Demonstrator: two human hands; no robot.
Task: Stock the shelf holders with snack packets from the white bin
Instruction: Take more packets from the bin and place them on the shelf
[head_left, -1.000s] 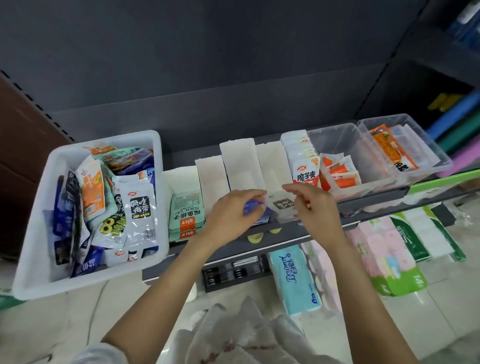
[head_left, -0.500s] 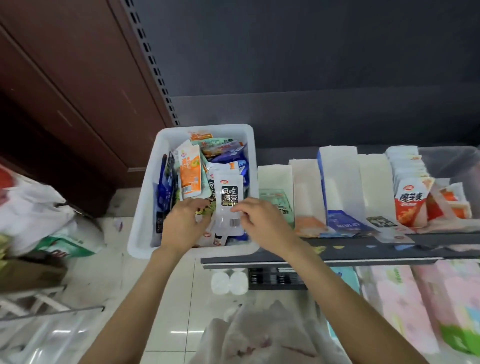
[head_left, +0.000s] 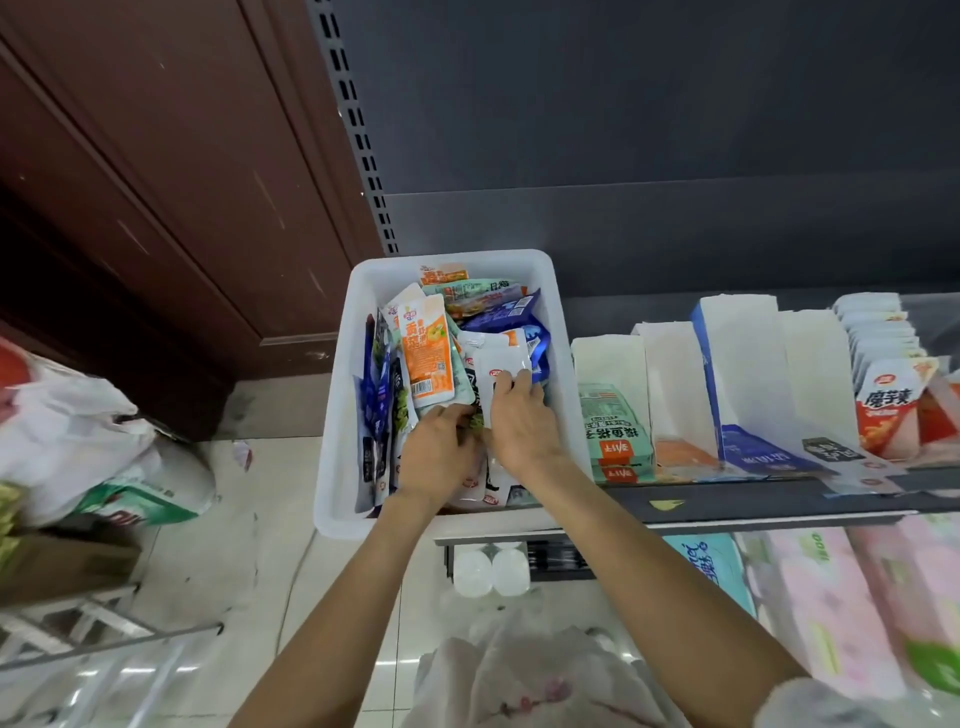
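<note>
Support: dark shelf (head_left: 727, 501).
Left end: white bin (head_left: 340, 415), overhanging the shelf's front edge.
Right of bin: row of white shelf holders (head_left: 748, 364), side by side.
Far right: red-and-white packets (head_left: 885, 410).

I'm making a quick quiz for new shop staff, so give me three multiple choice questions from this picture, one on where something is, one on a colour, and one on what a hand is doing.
1. Where does the white bin sit relative to the row of shelf holders?
A. to their left
B. to their right
C. on the floor below them

2. What is the main colour of the packet standing upright at the left of the bin?
A. purple
B. orange
C. black

3. What is the right hand doing?
A. hanging idle beside the shelf
B. resting flat on the tissue packs
C. gripping a white packet in the bin

Answers: 1 A, the bin is at the left end of the shelf, beside the first holder. 2 B, its front is orange with a barcode at the bottom. 3 C, its fingers curl over the white packet's lower part.
</note>
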